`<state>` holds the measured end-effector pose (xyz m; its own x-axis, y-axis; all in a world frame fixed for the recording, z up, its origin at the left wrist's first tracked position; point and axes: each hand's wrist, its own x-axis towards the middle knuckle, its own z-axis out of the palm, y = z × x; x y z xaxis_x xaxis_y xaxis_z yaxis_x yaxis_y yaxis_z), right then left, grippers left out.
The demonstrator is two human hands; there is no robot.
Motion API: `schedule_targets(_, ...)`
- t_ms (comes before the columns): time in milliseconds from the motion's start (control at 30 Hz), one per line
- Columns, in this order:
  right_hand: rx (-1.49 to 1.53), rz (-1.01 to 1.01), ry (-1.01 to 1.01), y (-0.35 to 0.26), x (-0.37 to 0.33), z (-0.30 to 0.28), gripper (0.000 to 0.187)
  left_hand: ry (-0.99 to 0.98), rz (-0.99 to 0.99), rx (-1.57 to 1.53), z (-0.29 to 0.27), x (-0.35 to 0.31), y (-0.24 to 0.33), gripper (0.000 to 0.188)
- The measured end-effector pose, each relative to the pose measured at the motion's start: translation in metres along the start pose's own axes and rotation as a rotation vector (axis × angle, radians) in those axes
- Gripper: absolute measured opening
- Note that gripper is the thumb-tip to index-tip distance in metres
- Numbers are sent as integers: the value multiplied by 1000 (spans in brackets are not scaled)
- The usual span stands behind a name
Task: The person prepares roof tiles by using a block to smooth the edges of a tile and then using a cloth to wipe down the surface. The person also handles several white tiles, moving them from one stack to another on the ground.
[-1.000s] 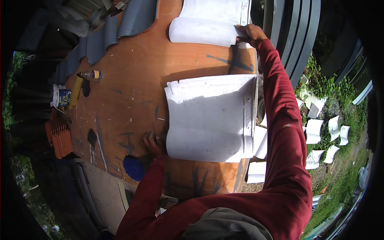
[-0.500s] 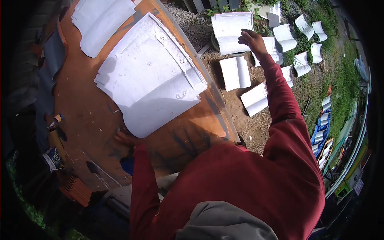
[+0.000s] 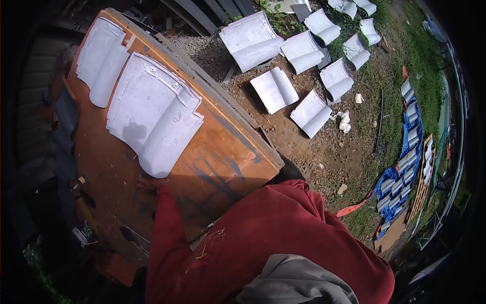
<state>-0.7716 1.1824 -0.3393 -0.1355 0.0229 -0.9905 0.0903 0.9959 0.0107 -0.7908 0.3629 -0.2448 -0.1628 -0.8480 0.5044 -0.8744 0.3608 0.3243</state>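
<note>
A pale grey-white, curved roof tile (image 3: pixel 147 109) lies on the orange-brown tabletop (image 3: pixel 202 177), its rounded end toward me. Beside that rounded end, my left hand (image 3: pixel 148 184) rests on the tabletop in shadow, fingers stretched out. Whether it touches the tile's edge I cannot tell. Farther off on the same tabletop is a second pale roof tile (image 3: pixel 101 58). My right hand and forearm are out of sight.
Several pale tiles, among them a near one (image 3: pixel 311 114), lie on gravel and grass to the right. Beyond them, a row of tiles rests on a blue tarp (image 3: pixel 387 190). A ribbed orange piece (image 3: pixel 115 267) and a dark container (image 3: pixel 86 232) sit at lower left.
My right arm, which was stretched over a tile on the far right, has left the picture. The view has turned and shifted, showing more ground at right. My left hand stays by the tile.
</note>
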Motion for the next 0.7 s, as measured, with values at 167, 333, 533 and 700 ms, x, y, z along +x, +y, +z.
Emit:
schedule_targets(167, 347, -318, 619, -149, -48, -139, 51, -16, 36, 121, -10, -3, -4, 61)
schedule_targets(333, 420, -632, 960, -205, -153, -248, 41, -35, 258, 243, -24, -12, -4, 46)
schedule_targets(533, 422, -403, 837, -139, -120, -220, 43, -6, -148, -596, -41, -3, -31, 27)
schedule_targets(700, 6, -309, 462, -38, -18, -112, 40, -126, 87, -795, -121, -101, 119, 23)
